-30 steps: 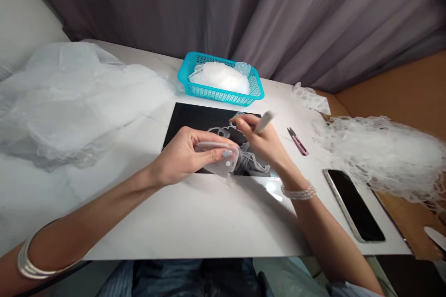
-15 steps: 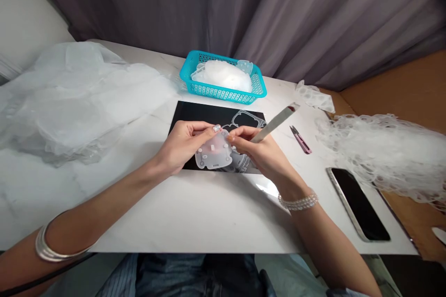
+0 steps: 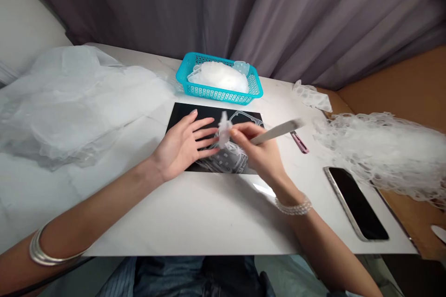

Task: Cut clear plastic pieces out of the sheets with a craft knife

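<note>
My right hand pinches a frosted, translucent, thin silicone-like sheet piece at its fingertips, turned nearly edge-on and blurred. A flat metal strip-like tool is also tucked in that hand, its far end pointing right. Beside the piece, my left hand is open, palm up with fingers spread. Its fingertips come close to the piece; whether they touch it I cannot tell. Both hands are over a glossy black mat. On the mat lies a clear outline frame, partly hidden by my right hand.
A blue basket of translucent pieces stands behind the mat. Clear plastic sheets are heaped at left. Pink thread snips, a phone and a pile of cut-out scraps are at right, near a cardboard box.
My left hand has let go of the silicone-like piece and spread its fingers. My right hand has kept the piece and turned it from facing me to nearly edge-on.
</note>
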Action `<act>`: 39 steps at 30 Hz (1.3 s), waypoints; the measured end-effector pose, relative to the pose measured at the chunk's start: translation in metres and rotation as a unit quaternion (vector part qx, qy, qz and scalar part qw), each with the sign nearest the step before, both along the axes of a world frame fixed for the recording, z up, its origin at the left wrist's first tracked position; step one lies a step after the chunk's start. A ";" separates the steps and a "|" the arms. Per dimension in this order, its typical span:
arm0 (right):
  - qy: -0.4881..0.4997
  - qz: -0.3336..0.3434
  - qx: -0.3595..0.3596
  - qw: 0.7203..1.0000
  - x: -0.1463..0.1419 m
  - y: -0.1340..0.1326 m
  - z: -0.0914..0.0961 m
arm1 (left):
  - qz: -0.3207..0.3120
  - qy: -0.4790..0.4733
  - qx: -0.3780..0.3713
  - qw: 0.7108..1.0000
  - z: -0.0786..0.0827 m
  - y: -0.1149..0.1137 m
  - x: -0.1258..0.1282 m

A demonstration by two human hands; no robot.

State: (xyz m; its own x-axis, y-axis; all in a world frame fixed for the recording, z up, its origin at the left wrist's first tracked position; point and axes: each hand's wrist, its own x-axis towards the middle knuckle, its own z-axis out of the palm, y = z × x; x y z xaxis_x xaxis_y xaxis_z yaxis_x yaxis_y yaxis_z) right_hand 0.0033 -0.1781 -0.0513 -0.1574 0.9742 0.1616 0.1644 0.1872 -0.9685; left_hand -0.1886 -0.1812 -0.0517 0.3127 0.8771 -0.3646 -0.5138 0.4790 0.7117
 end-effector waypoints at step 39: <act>0.106 0.102 -0.136 0.980 0.031 0.008 -0.019 | -0.150 0.674 0.539 0.482 -0.026 -0.035 -0.006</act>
